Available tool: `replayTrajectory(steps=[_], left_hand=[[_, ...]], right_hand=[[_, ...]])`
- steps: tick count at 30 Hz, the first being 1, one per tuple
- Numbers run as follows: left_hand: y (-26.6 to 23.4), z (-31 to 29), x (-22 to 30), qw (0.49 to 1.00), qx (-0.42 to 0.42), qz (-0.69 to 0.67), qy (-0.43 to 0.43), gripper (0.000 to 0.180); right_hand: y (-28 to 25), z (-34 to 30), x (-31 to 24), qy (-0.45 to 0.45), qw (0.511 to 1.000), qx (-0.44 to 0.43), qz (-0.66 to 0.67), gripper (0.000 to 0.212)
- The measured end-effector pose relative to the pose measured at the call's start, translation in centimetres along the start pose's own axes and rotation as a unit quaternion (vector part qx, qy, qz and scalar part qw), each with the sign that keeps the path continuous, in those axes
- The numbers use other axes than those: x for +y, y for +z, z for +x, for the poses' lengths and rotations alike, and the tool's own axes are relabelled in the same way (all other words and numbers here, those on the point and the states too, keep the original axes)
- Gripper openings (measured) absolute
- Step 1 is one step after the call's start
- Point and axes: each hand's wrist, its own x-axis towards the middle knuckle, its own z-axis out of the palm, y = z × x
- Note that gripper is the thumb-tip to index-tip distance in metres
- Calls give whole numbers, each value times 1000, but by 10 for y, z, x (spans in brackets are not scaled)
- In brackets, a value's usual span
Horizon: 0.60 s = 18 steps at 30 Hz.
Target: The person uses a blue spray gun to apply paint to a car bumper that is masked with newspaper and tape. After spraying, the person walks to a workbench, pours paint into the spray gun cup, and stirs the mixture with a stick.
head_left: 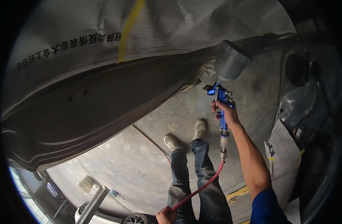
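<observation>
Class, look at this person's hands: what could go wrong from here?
1. The grey cup on the blue spray gun in the right hand appears tilted; tipped further, it might leak, though its contents are hidden.
2. The left hand grips the red hose, which crosses before the legs; if released, it could swing or snag.
3. A thin reddish line, probably hose, lies near the shoes; a step could catch it.

Your floor [115,160]: grey, scuffed, mottled with paler patches. Your pale shoes [171,142] stand on it, slightly apart. A reddish hose [152,142] lies across it to your left leg. Lower left, a pale container [85,184], a small blue round item [113,193] near it. Yellow strip [238,193] right of your legs.
</observation>
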Motion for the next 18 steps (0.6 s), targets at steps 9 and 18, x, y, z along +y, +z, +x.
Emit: replayTrajectory(steps=[9,18], left_hand=[[-11,20,-20,997,6,79,-13,34],[-3,18,-17,995,4,97,-3,32]], right_hand=[[-3,-13,27,-38,996,13,82,28],[-6,-6,14,-25,994,-16,106,25]])
